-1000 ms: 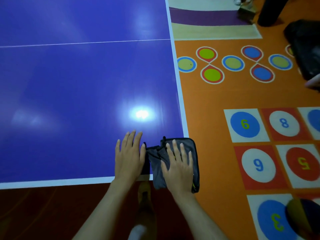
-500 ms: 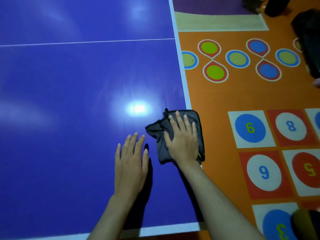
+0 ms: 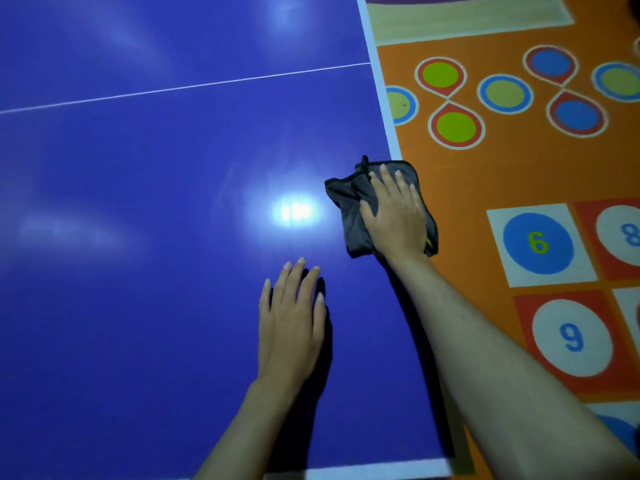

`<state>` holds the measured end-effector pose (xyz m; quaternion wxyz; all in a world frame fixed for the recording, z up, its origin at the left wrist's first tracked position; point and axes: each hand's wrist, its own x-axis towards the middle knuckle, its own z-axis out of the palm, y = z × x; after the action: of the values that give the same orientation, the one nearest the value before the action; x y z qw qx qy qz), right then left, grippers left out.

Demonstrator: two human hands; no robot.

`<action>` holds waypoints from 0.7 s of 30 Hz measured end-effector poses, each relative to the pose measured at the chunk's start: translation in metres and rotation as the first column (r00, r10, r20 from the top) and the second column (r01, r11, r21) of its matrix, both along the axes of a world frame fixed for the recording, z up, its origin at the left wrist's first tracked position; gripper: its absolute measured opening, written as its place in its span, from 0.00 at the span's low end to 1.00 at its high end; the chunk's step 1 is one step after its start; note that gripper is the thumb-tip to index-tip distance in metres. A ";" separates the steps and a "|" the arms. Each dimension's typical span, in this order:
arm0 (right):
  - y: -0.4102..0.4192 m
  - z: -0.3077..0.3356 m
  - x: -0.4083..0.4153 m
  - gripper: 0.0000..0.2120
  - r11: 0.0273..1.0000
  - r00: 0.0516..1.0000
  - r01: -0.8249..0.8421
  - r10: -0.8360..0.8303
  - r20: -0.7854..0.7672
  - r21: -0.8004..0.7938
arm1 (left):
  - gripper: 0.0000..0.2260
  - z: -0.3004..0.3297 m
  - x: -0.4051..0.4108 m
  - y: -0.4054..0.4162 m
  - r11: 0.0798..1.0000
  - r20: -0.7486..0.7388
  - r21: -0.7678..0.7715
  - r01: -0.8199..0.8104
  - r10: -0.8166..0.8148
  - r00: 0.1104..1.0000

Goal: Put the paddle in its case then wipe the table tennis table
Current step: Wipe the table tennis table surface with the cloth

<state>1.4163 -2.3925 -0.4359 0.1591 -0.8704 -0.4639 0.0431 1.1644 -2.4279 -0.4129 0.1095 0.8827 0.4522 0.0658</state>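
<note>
floor mat (image 3: 485, 174) | numbered circles: 6 (image 3: 538, 242) | 9 (image 3: 572, 337) | 8, cut off at edge (image 3: 631, 234)

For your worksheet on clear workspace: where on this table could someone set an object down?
Bare blue table stretches left of the left hand and beyond the white line. It is crowded only at the right edge, where the right hand presses the grey cloth.

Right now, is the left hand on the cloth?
No. The left hand lies flat on the bare blue table, apart from the grey cloth, which only the right hand presses.
</note>
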 end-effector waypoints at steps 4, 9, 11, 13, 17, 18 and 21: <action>-0.056 0.003 -0.035 0.29 1.000 0.999 0.030 -0.030 -0.010 -0.003 | 0.22 0.005 -0.010 -0.026 1.000 -0.029 -0.016 0.027 -0.027 0.999; -0.138 0.004 -0.082 0.30 0.999 0.999 0.031 -0.031 -0.013 -0.025 | 0.23 0.016 -0.025 -0.065 1.000 -0.039 -0.010 0.026 -0.026 0.999; -0.170 0.004 -0.100 0.30 0.999 0.999 0.028 -0.029 -0.015 -0.032 | 0.23 0.022 -0.030 -0.082 1.000 -0.023 -0.021 0.006 -0.007 1.000; -0.200 0.003 -0.118 0.30 0.999 1.000 0.022 -0.022 -0.015 -0.026 | 0.23 0.026 -0.035 -0.103 0.998 0.007 -0.045 -0.033 0.033 0.999; -0.251 0.002 -0.148 0.30 0.999 1.000 0.027 -0.027 -0.012 -0.026 | 0.24 0.028 -0.048 -0.144 0.996 0.013 -0.060 -0.064 0.065 0.998; -0.262 0.000 -0.155 0.31 0.999 0.999 0.033 -0.033 -0.010 -0.021 | 0.24 0.028 -0.051 -0.152 0.996 0.005 -0.062 -0.059 0.060 0.998; -0.292 -0.003 -0.171 0.30 0.999 0.999 0.050 -0.050 -0.008 0.012 | 0.25 0.035 -0.059 -0.172 0.996 -0.014 -0.087 -0.023 0.022 1.000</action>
<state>1.2450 -2.6842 -0.4385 0.1672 -0.8805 -0.4418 0.0395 1.1059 -2.5996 -0.3781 0.1443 0.8724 0.4651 0.0417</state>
